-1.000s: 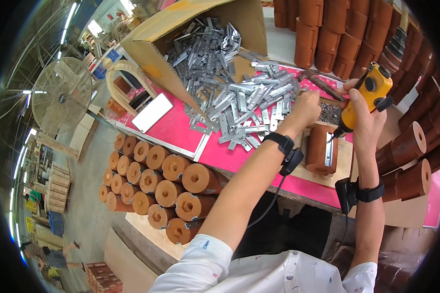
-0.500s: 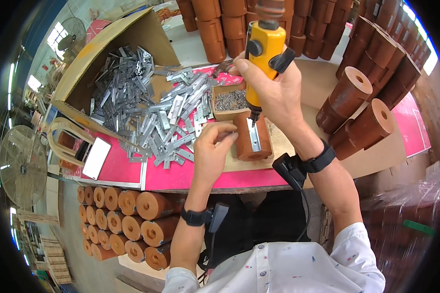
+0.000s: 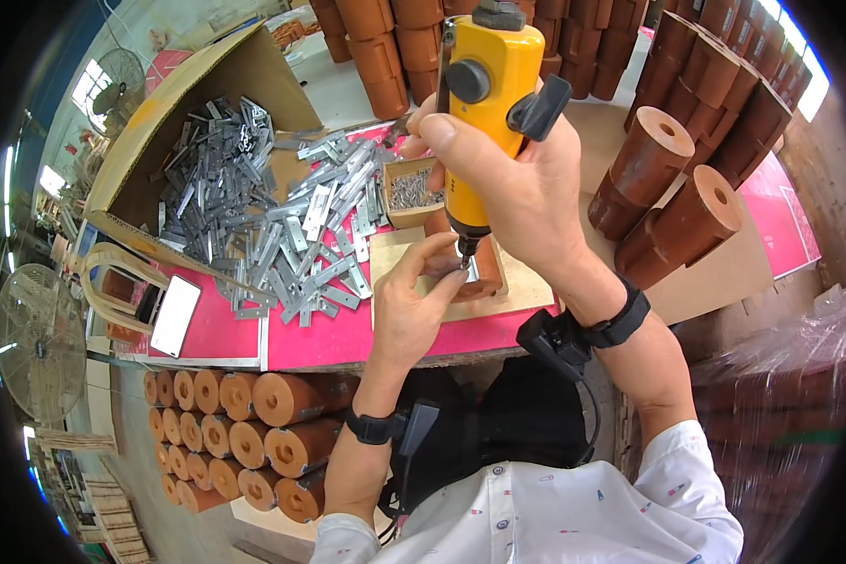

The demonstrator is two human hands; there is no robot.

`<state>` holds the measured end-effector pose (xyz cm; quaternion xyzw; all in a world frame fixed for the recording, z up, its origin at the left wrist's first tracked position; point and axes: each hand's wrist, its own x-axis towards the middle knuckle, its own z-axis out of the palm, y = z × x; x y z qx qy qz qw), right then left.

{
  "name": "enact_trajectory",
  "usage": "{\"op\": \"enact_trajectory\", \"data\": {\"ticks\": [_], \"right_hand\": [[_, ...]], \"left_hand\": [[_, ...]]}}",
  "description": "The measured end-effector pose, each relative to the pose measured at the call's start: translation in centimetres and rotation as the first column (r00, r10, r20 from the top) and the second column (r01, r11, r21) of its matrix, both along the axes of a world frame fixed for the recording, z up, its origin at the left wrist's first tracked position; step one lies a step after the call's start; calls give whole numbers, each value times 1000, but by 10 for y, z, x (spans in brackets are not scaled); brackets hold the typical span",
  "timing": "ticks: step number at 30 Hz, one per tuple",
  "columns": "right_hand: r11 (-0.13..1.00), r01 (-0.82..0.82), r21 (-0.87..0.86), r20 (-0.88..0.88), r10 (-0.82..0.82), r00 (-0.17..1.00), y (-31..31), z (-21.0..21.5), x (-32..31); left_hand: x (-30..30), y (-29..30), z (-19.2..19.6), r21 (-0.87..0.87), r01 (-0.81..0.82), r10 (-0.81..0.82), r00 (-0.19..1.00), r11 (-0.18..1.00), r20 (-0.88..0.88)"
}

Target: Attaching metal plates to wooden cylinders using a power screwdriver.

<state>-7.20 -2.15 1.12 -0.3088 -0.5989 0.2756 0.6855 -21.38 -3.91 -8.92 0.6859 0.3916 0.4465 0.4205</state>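
Pink sheeting covers the workbench (image 3: 320,345) across the middle of the frame. On its pale board (image 3: 397,265), just right of centre, a brown cylinder (image 3: 487,273) lies with a metal plate (image 3: 471,271) on its upper side. Thumb and forefinger of the left hand (image 3: 412,305) reach over the cylinder from the left, close together beside the plate, at the driver's tip (whether they grip something small, I cannot tell). From the right, the right hand (image 3: 536,193) has its fingers wrapped around a yellow power driver (image 3: 492,80), pointed down at the plate. Just above sits a small box (image 3: 409,219) of screws; left of it, loose metal plates (image 3: 310,249) spill from a cardboard box (image 3: 282,80) at upper left. More cylinders (image 3: 282,399) are stacked at lower left.
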Motion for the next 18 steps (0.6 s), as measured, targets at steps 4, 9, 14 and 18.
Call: {"op": "enact_trajectory", "data": {"ticks": [4, 9, 14, 18], "right_hand": [[1000, 0, 18, -10, 0, 1000, 1, -2, -1], [997, -54, -46, -114, 49, 992, -1, 1, -4], [993, -35, -116, -62, 28, 998, 0, -2, -3], [998, 14, -59, -52, -17, 999, 7, -8, -3]], "left_hand": [[0, 2, -3, 13, 13, -13, 1000, 1000, -9], [2, 1, -6, 24, 21, -22, 999, 999, 34], [1, 4, -8, 34, 7, -7, 1000, 999, -25], [1, 11, -5, 114, 22, -11, 995, 993, -97]]}}
